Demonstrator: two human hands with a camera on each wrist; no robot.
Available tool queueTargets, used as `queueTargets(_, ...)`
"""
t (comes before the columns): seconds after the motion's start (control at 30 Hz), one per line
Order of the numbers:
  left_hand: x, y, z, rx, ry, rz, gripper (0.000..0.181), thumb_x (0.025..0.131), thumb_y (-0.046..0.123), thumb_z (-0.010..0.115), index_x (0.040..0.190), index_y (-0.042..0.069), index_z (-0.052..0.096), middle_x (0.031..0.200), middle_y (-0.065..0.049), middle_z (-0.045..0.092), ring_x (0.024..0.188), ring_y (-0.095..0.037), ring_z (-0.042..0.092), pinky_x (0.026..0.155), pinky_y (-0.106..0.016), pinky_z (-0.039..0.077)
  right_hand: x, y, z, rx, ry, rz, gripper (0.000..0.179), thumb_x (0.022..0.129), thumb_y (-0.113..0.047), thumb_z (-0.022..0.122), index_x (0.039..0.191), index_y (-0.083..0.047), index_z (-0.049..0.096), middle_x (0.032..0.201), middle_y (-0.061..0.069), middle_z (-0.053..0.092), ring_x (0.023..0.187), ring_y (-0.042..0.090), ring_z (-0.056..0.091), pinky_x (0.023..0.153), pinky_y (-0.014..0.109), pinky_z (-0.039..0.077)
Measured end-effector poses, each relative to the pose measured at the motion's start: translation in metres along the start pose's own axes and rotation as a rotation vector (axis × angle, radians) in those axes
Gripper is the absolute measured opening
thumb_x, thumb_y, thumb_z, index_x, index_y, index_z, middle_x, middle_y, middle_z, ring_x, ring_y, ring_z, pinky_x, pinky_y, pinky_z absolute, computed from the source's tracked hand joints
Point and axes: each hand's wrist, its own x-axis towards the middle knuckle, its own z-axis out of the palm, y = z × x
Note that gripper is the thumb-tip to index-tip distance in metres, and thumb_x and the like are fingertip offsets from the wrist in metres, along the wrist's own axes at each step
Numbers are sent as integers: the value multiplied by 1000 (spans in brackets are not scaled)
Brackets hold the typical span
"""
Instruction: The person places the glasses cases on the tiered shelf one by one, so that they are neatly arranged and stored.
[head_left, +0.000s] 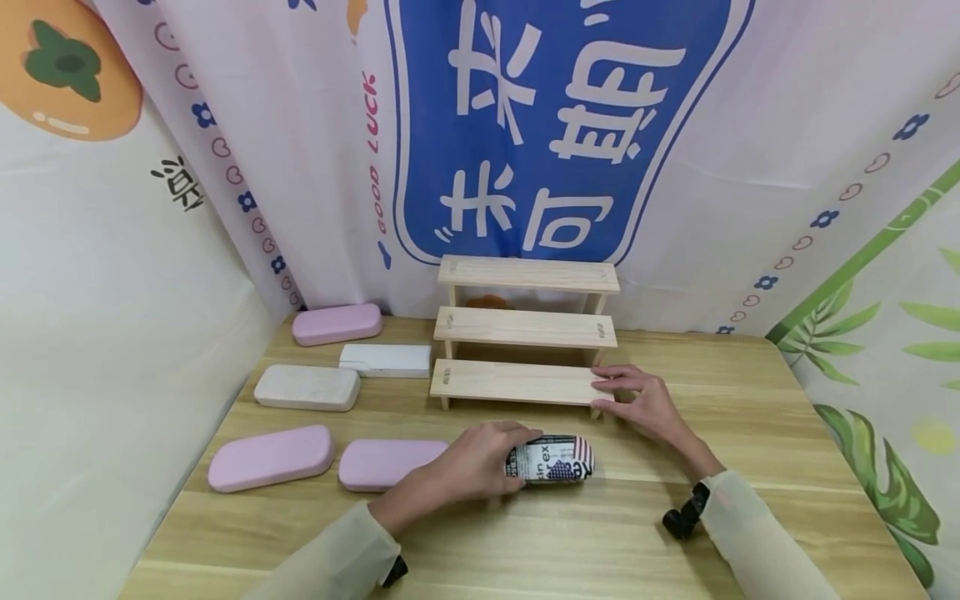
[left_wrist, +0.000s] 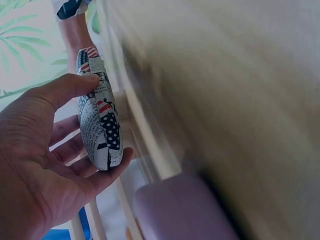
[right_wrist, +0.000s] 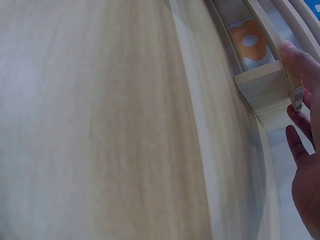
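Observation:
My left hand [head_left: 480, 462] grips a glasses case [head_left: 553, 460] printed with newspaper lettering and stars and stripes, low over the table in front of the shelf. In the left wrist view, the thumb presses one side of the case [left_wrist: 101, 117] and the fingers curl round the other; its lid seam faces the camera. At the right end of the lowest step of a three-step wooden display shelf [head_left: 517, 382], my right hand [head_left: 645, 404] pinches the board. The right wrist view has thumb and fingers on either side of that board end [right_wrist: 295, 90].
Left of the shelf lie other cases: a pink one [head_left: 337, 324] at the back, a white one [head_left: 386, 360], a pale grey one [head_left: 307, 387], and two pink ones [head_left: 272, 458] nearer the front. A printed curtain [head_left: 315, 167] hangs behind the wooden table [head_left: 525, 550].

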Motion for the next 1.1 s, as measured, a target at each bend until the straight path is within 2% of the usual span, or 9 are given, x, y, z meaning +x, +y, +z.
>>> queueTargets(0.2, 3, -7, -11, -25, 35, 15, 73, 79, 19, 93, 143, 5, 64, 135, -13, 71, 111, -24, 74, 89, -27, 61, 1, -1, -3, 18, -7, 0, 32, 77, 2, 92, 106, -4, 83, 126, 15, 76, 120, 39, 67, 108, 11, 38)
queueTargets(0.27, 4, -9, -16, -28, 35, 8, 71, 79, 19, 93, 143, 6, 64, 135, -13, 71, 112, -24, 74, 88, -27, 61, 1, -1, -2, 22, -6, 2, 31, 77, 3, 91, 106, -2, 83, 126, 17, 75, 120, 41, 66, 108, 11, 38)
queueTargets(0.43, 8, -11, -29, -39, 38, 6, 71, 80, 19, 93, 144, 7, 64, 134, -12, 72, 112, -21, 72, 91, -32, 60, 1, -24, -4, 28, -7, 7, 28, 78, 8, 88, 105, 7, 80, 125, 25, 73, 119, 47, 64, 108, 11, 38)
queueTargets(0.5, 11, -13, -34, -40, 45, 9, 71, 79, 18, 94, 143, 7, 65, 132, -10, 73, 108, -19, 72, 87, -30, 60, 2, -31, -5, 37, -9, 7, 28, 79, 8, 88, 105, 8, 80, 124, 26, 73, 119, 48, 64, 108, 11, 38)
queueTargets(0.67, 20, -17, -46, -63, 67, -8, 71, 76, 16, 95, 140, 6, 67, 128, -10, 74, 99, -17, 70, 77, -24, 56, 2, -13, -2, 33, -5, -7, 28, 78, 9, 88, 105, 7, 80, 124, 26, 73, 119, 49, 64, 109, 11, 38)
queueTargets(0.8, 26, -19, -55, -73, 77, -34, 72, 74, 16, 96, 139, 5, 67, 127, -11, 75, 95, -17, 69, 75, -25, 55, 1, 0, -1, 15, -4, -24, 30, 77, 7, 90, 105, 3, 82, 124, 22, 74, 118, 45, 66, 109, 12, 38)
queueTargets(0.97, 32, -22, -63, -74, 68, -60, 72, 74, 16, 95, 140, 6, 67, 127, -10, 75, 89, -13, 65, 73, -25, 55, 0, 5, -3, 13, -17, -29, 29, 79, -1, 92, 107, -6, 84, 126, 13, 76, 119, 36, 68, 109, 13, 40)
queueTargets(1.1, 37, -23, -70, -73, 63, -57, 72, 74, 16, 95, 140, 5, 66, 130, -11, 74, 73, -9, 57, 76, -26, 54, 0, 6, -4, 10, -24, -21, 29, 81, -7, 92, 109, -11, 84, 127, 8, 76, 122, 27, 67, 110, 13, 40)
